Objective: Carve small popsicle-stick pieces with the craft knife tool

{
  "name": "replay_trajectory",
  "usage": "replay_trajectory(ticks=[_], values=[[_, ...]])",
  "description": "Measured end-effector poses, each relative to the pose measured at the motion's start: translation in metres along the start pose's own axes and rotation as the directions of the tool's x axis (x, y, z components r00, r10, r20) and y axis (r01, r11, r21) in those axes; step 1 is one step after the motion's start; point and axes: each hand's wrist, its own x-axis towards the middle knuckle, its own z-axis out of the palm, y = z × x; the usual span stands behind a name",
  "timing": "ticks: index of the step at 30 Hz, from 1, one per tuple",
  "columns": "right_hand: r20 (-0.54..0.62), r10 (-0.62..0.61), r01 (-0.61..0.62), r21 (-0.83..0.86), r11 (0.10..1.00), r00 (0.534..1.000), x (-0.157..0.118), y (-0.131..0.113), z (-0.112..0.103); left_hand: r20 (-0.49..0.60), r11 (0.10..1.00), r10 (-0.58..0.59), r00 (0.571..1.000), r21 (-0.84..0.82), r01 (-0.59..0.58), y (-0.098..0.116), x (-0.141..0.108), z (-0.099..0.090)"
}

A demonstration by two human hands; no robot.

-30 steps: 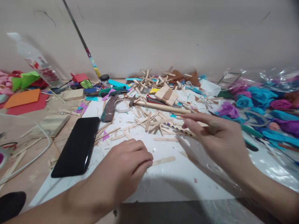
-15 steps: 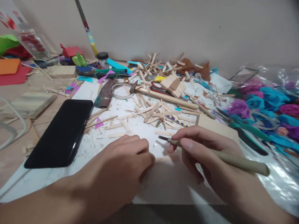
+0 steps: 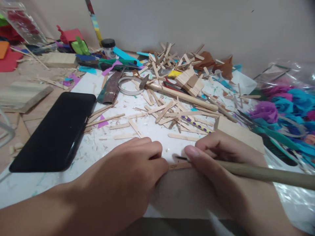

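Note:
My left hand (image 3: 140, 167) is closed, its thumb and curled fingers on the left end of a wooden craft stick (image 3: 179, 166) that lies near the table's front. Small dark marks show on the bare part of the stick. My right hand (image 3: 221, 164) grips a carving chisel (image 3: 248, 170) by its round wooden handle. The chisel's thin dark blade points left, just above the stick; I cannot tell whether it touches. Right-hand fingers hide the stick's right end.
A black phone (image 3: 56, 131) lies at the left. Loose craft sticks (image 3: 169, 114), a hammer (image 3: 182, 95) and a tape roll (image 3: 131, 86) spread behind my hands. Beside my right hand are a wood block (image 3: 240, 132), green-handled pliers (image 3: 278, 144) and crepe paper flowers (image 3: 264, 111).
My right hand has come closer to my left, and the chisel blade has lowered towards the stick. The stick's marked part now shows between my hands. The view has shifted slightly.

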Motion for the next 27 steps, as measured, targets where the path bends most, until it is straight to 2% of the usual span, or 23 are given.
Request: replay_trajectory(ticks=[8,13,19,27], values=[[0.012,0.063,-0.064,0.079,0.995,0.998,-0.012,0.002,0.0,-0.003,1.0,0.003,1.0,-0.011,-0.003,-0.001,0.001,0.001],[-0.037,0.023,-0.024,-0.036,0.999,0.999,-0.015,0.005,0.003,-0.015,1.0,0.013,1.0,-0.006,-0.013,0.002,0.002,0.0],[0.016,0.029,-0.027,-0.133,0.991,0.999,-0.014,0.002,0.004,-0.043,1.0,0.022,0.999,0.0,-0.022,0.003,0.002,0.001],[0.0,0.016,-0.016,-0.226,0.974,1.0,-0.015,-0.004,0.003,0.004,1.0,-0.016,1.0,-0.021,0.016,0.003,0.001,-0.004]])
